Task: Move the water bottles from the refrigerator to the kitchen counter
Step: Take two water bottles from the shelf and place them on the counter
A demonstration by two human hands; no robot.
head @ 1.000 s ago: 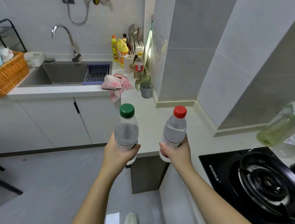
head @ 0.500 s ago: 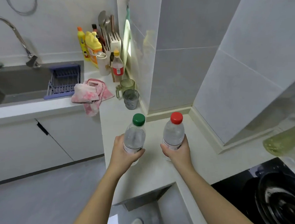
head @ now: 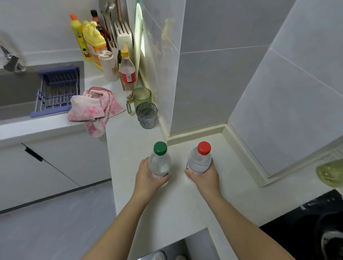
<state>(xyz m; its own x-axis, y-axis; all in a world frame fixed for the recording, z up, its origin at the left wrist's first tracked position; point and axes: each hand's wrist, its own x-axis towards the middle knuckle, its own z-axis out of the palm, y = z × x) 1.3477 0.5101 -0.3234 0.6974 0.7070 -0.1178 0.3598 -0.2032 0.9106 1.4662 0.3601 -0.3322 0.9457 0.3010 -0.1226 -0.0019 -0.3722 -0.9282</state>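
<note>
Gripping a clear green-capped bottle (head: 159, 162) low with the left hand (head: 148, 179), a clear red-capped bottle (head: 198, 162) likewise with the right hand (head: 204, 178). Held upright, side by side yet apart, near the back wall corner of the counter (head: 183, 207); contact unclear.

head-worn view, angled down, counter (head: 183, 205) close

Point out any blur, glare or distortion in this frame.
Head view: the faucet at left and the yellowish bottle at right are smeared; head view: a blown-out bright patch against the tiled wall; head view: the wide lens bows the counter edges, while the left hand, right hand, green-capped bottle and red-capped bottle look sharp.
</note>
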